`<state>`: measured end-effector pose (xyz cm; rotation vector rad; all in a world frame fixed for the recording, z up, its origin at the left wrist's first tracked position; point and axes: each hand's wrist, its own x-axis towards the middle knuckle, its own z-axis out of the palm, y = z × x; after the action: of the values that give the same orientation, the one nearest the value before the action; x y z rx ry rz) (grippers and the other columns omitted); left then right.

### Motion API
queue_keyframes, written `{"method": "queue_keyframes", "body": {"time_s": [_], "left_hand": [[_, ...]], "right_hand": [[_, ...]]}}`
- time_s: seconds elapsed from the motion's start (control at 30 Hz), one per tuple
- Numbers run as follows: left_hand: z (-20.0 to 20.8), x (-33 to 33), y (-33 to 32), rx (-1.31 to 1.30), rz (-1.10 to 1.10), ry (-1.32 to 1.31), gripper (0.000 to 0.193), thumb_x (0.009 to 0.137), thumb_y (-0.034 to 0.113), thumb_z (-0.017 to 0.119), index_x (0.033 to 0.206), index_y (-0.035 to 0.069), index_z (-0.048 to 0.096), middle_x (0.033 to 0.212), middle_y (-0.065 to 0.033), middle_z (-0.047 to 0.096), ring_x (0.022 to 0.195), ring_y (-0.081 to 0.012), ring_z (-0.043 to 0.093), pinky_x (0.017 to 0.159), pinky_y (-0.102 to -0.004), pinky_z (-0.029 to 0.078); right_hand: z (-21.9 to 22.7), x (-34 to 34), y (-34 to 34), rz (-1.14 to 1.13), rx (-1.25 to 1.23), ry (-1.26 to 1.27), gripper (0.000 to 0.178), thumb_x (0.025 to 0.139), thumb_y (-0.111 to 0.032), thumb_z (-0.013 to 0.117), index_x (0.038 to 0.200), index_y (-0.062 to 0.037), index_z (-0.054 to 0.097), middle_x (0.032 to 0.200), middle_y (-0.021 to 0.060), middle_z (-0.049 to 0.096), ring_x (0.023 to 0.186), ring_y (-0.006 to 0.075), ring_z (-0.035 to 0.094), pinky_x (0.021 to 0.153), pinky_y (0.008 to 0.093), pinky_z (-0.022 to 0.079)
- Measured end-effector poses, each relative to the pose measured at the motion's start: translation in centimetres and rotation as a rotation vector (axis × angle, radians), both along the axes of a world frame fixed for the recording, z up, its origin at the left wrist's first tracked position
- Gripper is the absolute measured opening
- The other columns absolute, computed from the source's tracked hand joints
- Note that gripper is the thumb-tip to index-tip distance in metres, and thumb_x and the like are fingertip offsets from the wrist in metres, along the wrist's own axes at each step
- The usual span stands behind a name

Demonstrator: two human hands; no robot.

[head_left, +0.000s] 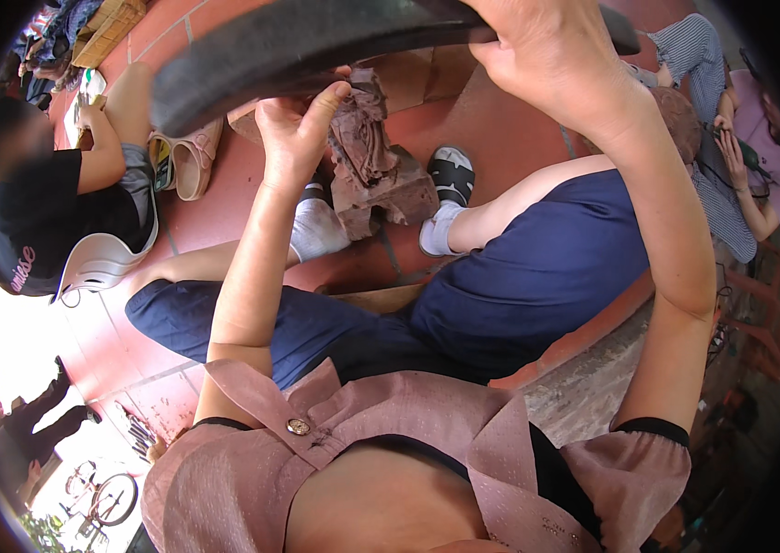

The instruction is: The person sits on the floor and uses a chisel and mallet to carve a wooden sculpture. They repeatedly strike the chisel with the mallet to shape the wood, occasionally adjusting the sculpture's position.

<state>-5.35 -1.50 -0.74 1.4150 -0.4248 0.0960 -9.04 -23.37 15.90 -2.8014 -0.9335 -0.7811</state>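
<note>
Tyre [316,41], black rubber, curved band held up between 2 hands above the red brick [381,180] and tiled floor [215,203]. Judged stiff but bendable, fairly light, grippy; best held by the edge. Right hand [551,55] wrapped over the top edge, fingers closed on it. Left hand [296,134] below the band, thumb [325,101] pressed up against its underside, fingers curled.

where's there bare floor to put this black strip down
Bare red tiles lie between the beige shoes and the wooden carving, left of the white sock. More lie beyond the carving, under the strip. Between the feet, around the carving, is crowded.
</note>
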Motion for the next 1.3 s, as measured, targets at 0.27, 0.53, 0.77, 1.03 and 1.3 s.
{"method": "queue_keyframes", "body": {"time_s": [0.27, 0.53, 0.77, 1.03, 1.3], "left_hand": [[0.6, -0.9, -0.8, -0.120, -0.035, 0.001, 0.025, 0.083, -0.009, 0.068, 0.104, -0.001, 0.058, 0.101, -0.0101, 0.067, 0.096, -0.0180, 0.066, 0.087, -0.0300, 0.053], [0.6, -0.4, 1.6, -0.099, 0.033, 0.137, 0.032, 0.080, -0.011, 0.069, 0.108, 0.001, 0.060, 0.101, -0.0114, 0.068, 0.096, -0.0173, 0.066, 0.084, -0.0285, 0.054], [-0.1, -0.7, 1.2, -0.070, -0.014, 0.143, 0.027, 0.083, -0.009, 0.067, 0.108, -0.001, 0.061, 0.107, -0.0164, 0.068, 0.099, -0.0227, 0.065, 0.085, -0.0345, 0.052], [-0.5, -2.5, -0.1, 0.040, -0.016, 0.087, 0.028, 0.085, -0.010, 0.067, 0.107, 0.002, 0.058, 0.113, -0.0163, 0.066, 0.110, -0.0222, 0.062, 0.097, -0.0347, 0.049], [-0.9, -2.0, 0.0, -0.062, 0.049, 0.025, 0.020, 0.084, -0.002, 0.069, 0.104, 0.000, 0.067, 0.099, -0.0058, 0.070, 0.091, -0.0167, 0.065, 0.083, -0.0313, 0.052]], "right_hand": [[0.3, -0.5, 0.0, -0.062, 0.029, -0.031, 0.055, 0.068, 0.004, 0.064, 0.119, -0.0145, 0.061, 0.082, 0.0096, 0.059, 0.078, 0.0312, 0.062, 0.071, 0.0404, 0.051], [0.9, -0.7, -0.6, -0.068, 0.055, 0.044, 0.041, 0.063, 0.001, 0.071, 0.101, -0.0077, 0.060, 0.084, 0.0101, 0.061, 0.081, 0.0312, 0.063, 0.070, 0.0390, 0.051], [0.4, -0.3, -0.1, -0.038, 0.070, 0.048, 0.039, 0.058, 0.002, 0.073, 0.094, -0.0062, 0.058, 0.081, 0.0104, 0.058, 0.079, 0.0321, 0.062, 0.068, 0.0399, 0.050], [-1.6, 0.0, 0.8, 0.129, 0.321, -0.087, 0.038, 0.060, 0.003, 0.071, 0.095, -0.0050, 0.057, 0.078, 0.0110, 0.057, 0.074, 0.0328, 0.062, 0.065, 0.0402, 0.050], [1.0, -1.0, 0.6, 0.056, -0.010, 0.004, 0.032, 0.064, 0.001, 0.068, 0.093, -0.0075, 0.058, 0.073, 0.0078, 0.054, 0.070, 0.0294, 0.061, 0.061, 0.0398, 0.048]]}}
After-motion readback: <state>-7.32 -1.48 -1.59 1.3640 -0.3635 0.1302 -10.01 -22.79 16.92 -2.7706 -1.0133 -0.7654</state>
